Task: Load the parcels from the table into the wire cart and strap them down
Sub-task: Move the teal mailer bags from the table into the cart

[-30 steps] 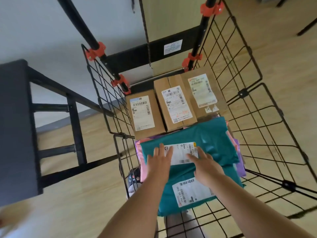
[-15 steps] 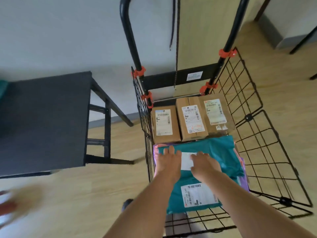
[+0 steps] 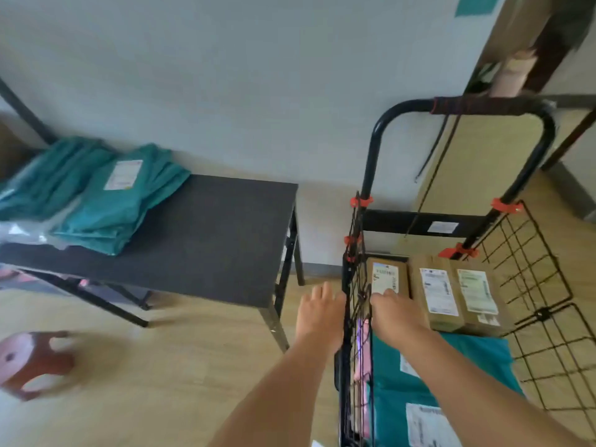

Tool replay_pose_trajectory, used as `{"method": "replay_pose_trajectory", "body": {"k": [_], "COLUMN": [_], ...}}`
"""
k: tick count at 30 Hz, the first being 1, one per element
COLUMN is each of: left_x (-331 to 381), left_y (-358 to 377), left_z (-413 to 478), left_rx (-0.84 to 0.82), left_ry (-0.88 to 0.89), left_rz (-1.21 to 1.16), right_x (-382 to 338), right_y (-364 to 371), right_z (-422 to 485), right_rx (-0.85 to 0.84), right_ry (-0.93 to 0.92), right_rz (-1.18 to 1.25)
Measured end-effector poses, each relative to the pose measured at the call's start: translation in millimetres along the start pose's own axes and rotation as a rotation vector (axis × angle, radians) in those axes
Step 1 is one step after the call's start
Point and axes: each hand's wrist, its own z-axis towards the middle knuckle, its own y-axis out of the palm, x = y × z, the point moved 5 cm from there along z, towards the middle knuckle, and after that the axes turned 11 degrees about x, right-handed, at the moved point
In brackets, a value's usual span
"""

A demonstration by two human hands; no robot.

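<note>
1. Both hands pressed flat on the top teal mailer (image 3: 451, 359) in the wire cart (image 3: 373, 150) 1 second ago and have since lifted off it. The left hand (image 3: 319, 309) is now outside the cart's left wire wall, fingers loosely spread, holding nothing. The right hand (image 3: 395, 309) is over the leftmost box inside, equally loose and empty; I cannot tell if it touches the box.
2. The view has swung toward 9 o'clock, bringing in the black table (image 3: 209, 227) and its stack of teal mailers (image 3: 122, 201) at 10 o'clock.
3. In the cart, at 4 o'clock, 3 cardboard boxes (image 3: 435, 291) sit side by side at the handle end. Teal mailers are piled nearer at 5 o'clock, with a pink mailer (image 3: 363, 346) edged against the left wall.
4. That parcel looks settled, so the hands are probably heading for the table stack.
5. Loading is partly done, and strapping is not yet begun: the cord (image 3: 477, 105) is wound round the handle.
</note>
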Motion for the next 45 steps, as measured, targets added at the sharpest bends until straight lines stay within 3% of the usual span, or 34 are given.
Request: {"method": "replay_pose_trajectory", "body": {"k": [11,17,24,36,45], "left_x": [-191,-278,-361,-454,-537], "left_y": [7,21,25,7,-9], "left_z": [-122,-189,-246,-268,-207], "left_rx": [-0.036,-0.067,-0.023,0.093,0.096], "left_ry": [-0.303,-0.443,-0.745,-0.890,-0.885], "left_rz": [-0.081,-0.126,-0.428,-0.452,-0.362], "right_x": [-212,-315,-398,-499,-559], "right_y": [5,25,32,12,-17], "right_z": [-37,-59,-75,-47,40], "right_rx": [0.030,-0.021,-0.008,0.021,0.052], "right_ry": [-0.288,-0.360,-0.353,-0.342,-0.321], "right_rz": [-0.068,-0.050,-0.008,0.165,0.213]}}
